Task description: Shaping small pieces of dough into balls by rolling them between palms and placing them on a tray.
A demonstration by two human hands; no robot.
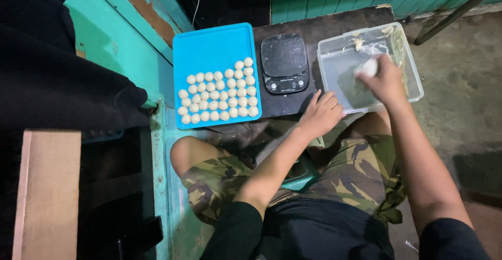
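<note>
Right hand (386, 79) is inside the clear plastic container (413, 66), fingers curled around a pale lump of dough (367, 67) that shows just past the knuckles, so it is closed on that lump. Smears of dough cling to the container walls beyond the hand. Left hand (321, 114) rests nearer the body, fingers loosely spread and holding nothing, its fingertips at the near left corner of the container and on the dark surface (324, 27) that carries everything.

Left of that hand sits a black digital scale (284, 63), its platform bare, and further left a blue tray (209, 43) with rows of small round dough balls (219, 95) packed toward its near edge. The person sits with camouflage shorts (361, 176) below both hands.

Judging from this one head view, the scraping grip would go best if the left hand pressed the container firmly so it cannot slide, while the right gathers the dough in one compact piece instead of smearing it thinner on the wall.
</note>
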